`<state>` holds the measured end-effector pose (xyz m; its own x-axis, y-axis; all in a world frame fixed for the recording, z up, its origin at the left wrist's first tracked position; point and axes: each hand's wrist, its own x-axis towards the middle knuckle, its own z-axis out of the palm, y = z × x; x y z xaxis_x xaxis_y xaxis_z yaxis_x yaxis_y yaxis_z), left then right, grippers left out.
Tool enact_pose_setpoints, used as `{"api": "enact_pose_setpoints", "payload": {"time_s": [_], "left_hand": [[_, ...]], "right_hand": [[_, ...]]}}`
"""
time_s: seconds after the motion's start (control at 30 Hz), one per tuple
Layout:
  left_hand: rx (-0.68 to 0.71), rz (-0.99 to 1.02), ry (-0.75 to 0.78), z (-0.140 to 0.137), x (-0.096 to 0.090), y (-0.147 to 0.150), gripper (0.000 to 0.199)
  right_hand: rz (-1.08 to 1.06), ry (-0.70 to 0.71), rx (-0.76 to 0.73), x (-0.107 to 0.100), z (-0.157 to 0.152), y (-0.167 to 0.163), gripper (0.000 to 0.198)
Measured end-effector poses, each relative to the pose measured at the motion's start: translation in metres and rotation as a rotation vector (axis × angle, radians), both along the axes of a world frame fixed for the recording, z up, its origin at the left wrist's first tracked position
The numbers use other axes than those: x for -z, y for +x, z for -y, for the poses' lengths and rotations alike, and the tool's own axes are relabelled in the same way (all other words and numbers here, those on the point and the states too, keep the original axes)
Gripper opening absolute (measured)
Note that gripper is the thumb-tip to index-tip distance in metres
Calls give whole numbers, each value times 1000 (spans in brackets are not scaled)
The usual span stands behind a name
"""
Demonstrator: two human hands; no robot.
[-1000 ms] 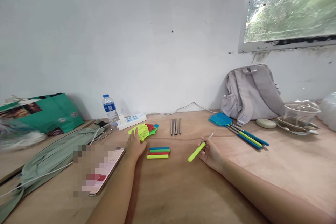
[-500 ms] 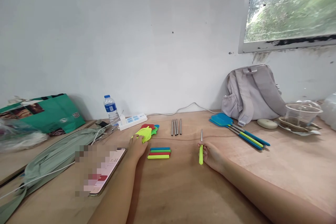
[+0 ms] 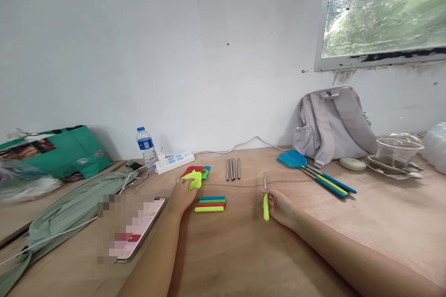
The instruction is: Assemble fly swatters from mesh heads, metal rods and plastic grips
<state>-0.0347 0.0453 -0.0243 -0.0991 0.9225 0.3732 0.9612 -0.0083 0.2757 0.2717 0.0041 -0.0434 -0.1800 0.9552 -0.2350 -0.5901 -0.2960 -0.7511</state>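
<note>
My left hand (image 3: 185,196) is closed on a yellow-green perforated fly swatter head (image 3: 193,181). Red (image 3: 190,170) and green swatter heads (image 3: 206,174), with a bit of blue, lie just behind it on the wooden table. In my right hand (image 3: 278,205), pinched between thumb and fingers, is a fly swatter handle (image 3: 265,207) with a yellow-green grip and a thin metal rod pointing away from me. Between my hands lies a row of coloured grips (image 3: 210,204) in blue, green, red and yellow-green. Several metal rods (image 3: 233,170) lie side by side farther back.
Several assembled fly swatters (image 3: 318,175) lie at the right before a grey backpack (image 3: 334,123). A plastic cup (image 3: 399,151) stands farther right. At the left are a phone (image 3: 142,229), a power strip (image 3: 175,162), a water bottle (image 3: 145,146) and a green bag (image 3: 75,153).
The yellow-green swatter head has shifted slightly right and toward me with my left hand, baring more of the red one. My right hand keeps its hold on the handle.
</note>
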Motion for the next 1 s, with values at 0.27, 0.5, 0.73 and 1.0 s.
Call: {"api": "enact_pose_setpoints", "payload": {"time_s": [0.27,0.5,0.73,1.0], "left_hand": [[36,40,-37,-5,7,-4,52],[50,56,-12,-6,5,-6,54],[134,199,77,-1,0,-3,47],[80,690,326,1,-4,0,25]], "right_hand": [[4,-6,-27,1,-1,1,18],[21,-7,-37,1,-1,1,20],[60,9,-25,2,-1,1,17],[258,169,58,-2,2,-1,9]]}}
